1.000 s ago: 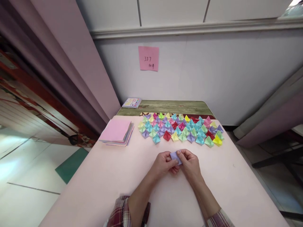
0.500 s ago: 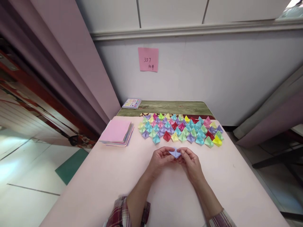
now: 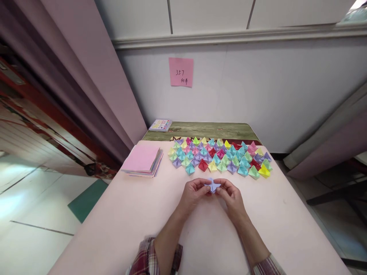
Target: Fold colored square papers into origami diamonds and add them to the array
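Observation:
A small light-purple folded paper piece [image 3: 212,186] is held between my two hands, just above the near middle of the table. My left hand [image 3: 195,194] pinches its left side between thumb and fingers. On its right side, my right hand [image 3: 231,194] grips it with the thumb in front and fingers behind. A pointed part stands up at the paper's middle. Just beyond my hands, many folded paper boats [image 3: 203,165] in several colours stand in close rows. Some fingertips are hidden behind the paper.
At the left of the pale pink table [image 3: 212,236] lies a stack of coloured paper sheets [image 3: 143,158]. A paper packet [image 3: 160,125] sits at the back left on a green wood-patterned surface [image 3: 200,130]. A pink note [image 3: 181,72] is stuck on the wall behind.
The pointed middle of the purple paper shows more upright now. My right thumb has shifted lower on the paper's front. The whole view has moved slightly; the boats and stack have stayed put.

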`<state>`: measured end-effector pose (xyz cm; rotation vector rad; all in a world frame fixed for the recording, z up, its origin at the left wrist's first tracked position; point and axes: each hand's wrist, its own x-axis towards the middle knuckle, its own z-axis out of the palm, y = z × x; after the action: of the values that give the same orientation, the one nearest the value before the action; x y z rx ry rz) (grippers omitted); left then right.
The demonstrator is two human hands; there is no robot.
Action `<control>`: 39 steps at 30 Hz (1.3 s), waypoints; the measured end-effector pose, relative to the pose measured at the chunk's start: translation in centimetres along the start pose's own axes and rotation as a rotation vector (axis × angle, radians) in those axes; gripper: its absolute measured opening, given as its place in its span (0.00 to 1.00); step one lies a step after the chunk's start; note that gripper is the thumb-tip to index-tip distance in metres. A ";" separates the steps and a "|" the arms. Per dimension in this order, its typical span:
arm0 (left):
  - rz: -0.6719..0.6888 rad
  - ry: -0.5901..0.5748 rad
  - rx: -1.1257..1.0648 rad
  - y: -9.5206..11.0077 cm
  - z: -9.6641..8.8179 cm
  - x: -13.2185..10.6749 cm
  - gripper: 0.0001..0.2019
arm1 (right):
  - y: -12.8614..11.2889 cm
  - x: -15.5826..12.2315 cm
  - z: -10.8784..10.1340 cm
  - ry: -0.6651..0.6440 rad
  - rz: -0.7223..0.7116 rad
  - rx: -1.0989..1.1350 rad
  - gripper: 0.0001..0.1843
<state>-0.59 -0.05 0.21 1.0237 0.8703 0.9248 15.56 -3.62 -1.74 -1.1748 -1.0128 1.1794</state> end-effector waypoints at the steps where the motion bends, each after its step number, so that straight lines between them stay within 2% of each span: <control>1: 0.005 -0.001 0.006 0.0 0.0 0.0 0.17 | 0.0 0.0 0.0 0.007 0.002 0.001 0.17; 6: -0.003 -0.036 -0.015 -0.1 0.1 0.0 0.20 | -0.3 0.0 0.4 0.085 0.004 0.011 0.15; 9: 0.004 -0.030 -0.011 -0.2 0.1 0.1 0.19 | -0.5 0.0 0.7 0.114 -0.011 -0.007 0.14; 16: 0.076 0.071 0.041 -0.5 -0.1 0.3 0.12 | -0.4 -0.2 1.2 0.131 -0.037 -0.010 0.14; 21: 0.115 0.131 0.053 -0.6 0.3 0.3 0.11 | 0.0 -0.3 1.5 0.145 -0.069 0.010 0.13; 23: 0.137 0.139 0.022 -0.6 0.5 0.2 0.12 | 0.1 -0.3 1.6 0.170 -0.069 0.047 0.13; 28: 0.161 0.120 -0.061 -0.8 0.6 0.3 0.24 | 0.3 -0.4 1.7 0.183 -0.073 0.107 0.17; 33: 0.146 0.160 -0.002 -0.8 0.6 0.1 0.17 | 0.3 -0.4 1.6 0.168 -0.050 0.090 0.19; 39: 0.218 0.196 0.155 -0.9 0.4 0.1 0.13 | 0.7 -0.1 1.5 0.173 0.034 0.066 0.20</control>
<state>0.01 -0.33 -0.51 1.1920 1.0198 1.1705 14.01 -3.54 -2.23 -1.2233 -0.8205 1.1093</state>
